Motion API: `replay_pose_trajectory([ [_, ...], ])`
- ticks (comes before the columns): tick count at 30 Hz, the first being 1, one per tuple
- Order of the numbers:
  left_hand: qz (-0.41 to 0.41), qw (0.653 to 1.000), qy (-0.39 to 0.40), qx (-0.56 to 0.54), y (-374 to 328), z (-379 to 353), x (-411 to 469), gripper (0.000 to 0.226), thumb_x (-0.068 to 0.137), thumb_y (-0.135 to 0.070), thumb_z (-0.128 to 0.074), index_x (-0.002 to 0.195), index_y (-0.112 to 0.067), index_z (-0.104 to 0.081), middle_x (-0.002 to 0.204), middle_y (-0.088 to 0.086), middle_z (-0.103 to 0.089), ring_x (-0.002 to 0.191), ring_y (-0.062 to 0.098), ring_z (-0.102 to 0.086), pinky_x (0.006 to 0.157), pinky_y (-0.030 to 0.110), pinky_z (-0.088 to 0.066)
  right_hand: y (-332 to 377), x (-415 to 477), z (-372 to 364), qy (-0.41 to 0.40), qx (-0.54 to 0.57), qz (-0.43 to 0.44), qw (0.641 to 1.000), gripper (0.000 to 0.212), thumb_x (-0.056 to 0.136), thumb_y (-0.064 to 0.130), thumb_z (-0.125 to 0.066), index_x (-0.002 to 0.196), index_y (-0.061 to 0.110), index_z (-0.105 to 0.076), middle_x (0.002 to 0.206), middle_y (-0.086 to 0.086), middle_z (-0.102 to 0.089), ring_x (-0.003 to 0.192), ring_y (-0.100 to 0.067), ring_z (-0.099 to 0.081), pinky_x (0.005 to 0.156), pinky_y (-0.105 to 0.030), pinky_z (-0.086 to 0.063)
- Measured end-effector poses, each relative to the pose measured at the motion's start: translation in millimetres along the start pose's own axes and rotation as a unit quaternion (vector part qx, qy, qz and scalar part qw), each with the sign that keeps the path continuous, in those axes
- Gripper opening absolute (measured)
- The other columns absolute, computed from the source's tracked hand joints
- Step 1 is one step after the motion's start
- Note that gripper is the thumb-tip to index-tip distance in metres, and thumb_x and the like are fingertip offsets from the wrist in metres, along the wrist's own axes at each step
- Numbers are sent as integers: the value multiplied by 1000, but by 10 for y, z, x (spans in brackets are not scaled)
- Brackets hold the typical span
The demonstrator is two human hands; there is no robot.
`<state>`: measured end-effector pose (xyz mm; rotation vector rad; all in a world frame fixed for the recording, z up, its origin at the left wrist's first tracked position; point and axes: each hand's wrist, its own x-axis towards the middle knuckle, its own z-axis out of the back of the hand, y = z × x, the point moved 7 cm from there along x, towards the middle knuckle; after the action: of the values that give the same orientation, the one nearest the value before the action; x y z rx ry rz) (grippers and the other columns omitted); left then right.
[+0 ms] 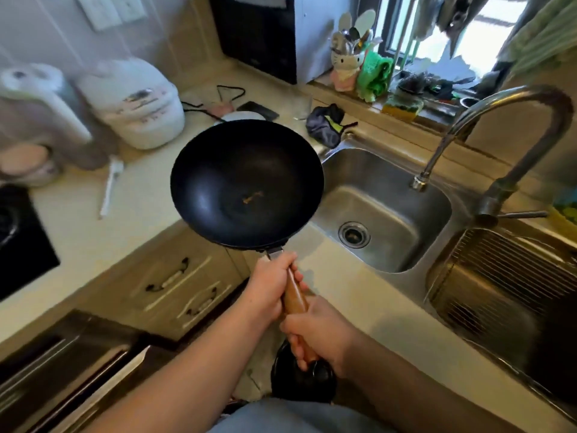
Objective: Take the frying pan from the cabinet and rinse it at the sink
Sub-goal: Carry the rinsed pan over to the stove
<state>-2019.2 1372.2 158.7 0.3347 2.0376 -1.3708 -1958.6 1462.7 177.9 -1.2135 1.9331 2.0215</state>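
Frying pan (246, 184): black, held level above the near desk (93, 220) edge, just left of the sink (384, 210); a small brown speck lies in its bowl. Left hand (271, 284) is closed around the wooden handle near the pan; right hand (315, 334) is closed around the handle's near end. Faucet (496, 126) arches over the sink. Markings on the rice cooker (137, 101) are too blurred to read.

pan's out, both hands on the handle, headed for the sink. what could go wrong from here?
1. The faucet spout arches low over the sink; the wide frying pan may knock it going in.
2. A drinking glass and a dark cloth sit near the sink's back corner and could be swept.
3. Both the left hand and right hand are occupied, so neither is free for the faucet lever.
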Motion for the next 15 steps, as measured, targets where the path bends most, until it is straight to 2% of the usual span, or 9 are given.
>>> replay_pose_trajectory([
  [5, -39, 997, -68, -26, -111, 740, -316, 25, 90, -18, -63, 68, -9, -56, 46, 1, -54, 39, 12, -55, 42, 25, -50, -3, 35, -618, 81, -64, -8, 995, 11, 76, 4, -53, 67, 11, -54, 45, 1, -53, 34, -14, -49, 35, -23, -44],
  [7, -50, 994, -95, -31, -124, 1082, -477, 18, 91, -20, -63, 81, -5, -58, 51, 4, -57, 41, 13, -58, 43, 25, -51, -20, 25, -924, 116, -84, -4, 990, 10, 76, 4, -53, 68, 11, -55, 48, 1, -54, 37, -14, -50, 37, -25, -45],
  [10, -70, 986, -151, -29, -90, 1683, -768, 34, 92, -22, -62, 115, 2, -56, 64, 7, -61, 49, 14, -64, 49, 27, -54, -117, -17, -1446, 165, -114, -13, 980, 11, 77, 1, -51, 73, 10, -55, 51, -1, -55, 40, -14, -50, 37, -25, -45],
  [15, -87, 960, -266, -26, 130, 2757, -1313, 46, 92, -28, -60, 133, -10, -48, 69, 4, -66, 48, 8, -65, 49, 22, -53, -364, -188, -2418, 244, -171, -45, 953, 17, 82, -1, -51, 69, 10, -55, 50, -5, -53, 38, -15, -48, 37, -24, -44],
])
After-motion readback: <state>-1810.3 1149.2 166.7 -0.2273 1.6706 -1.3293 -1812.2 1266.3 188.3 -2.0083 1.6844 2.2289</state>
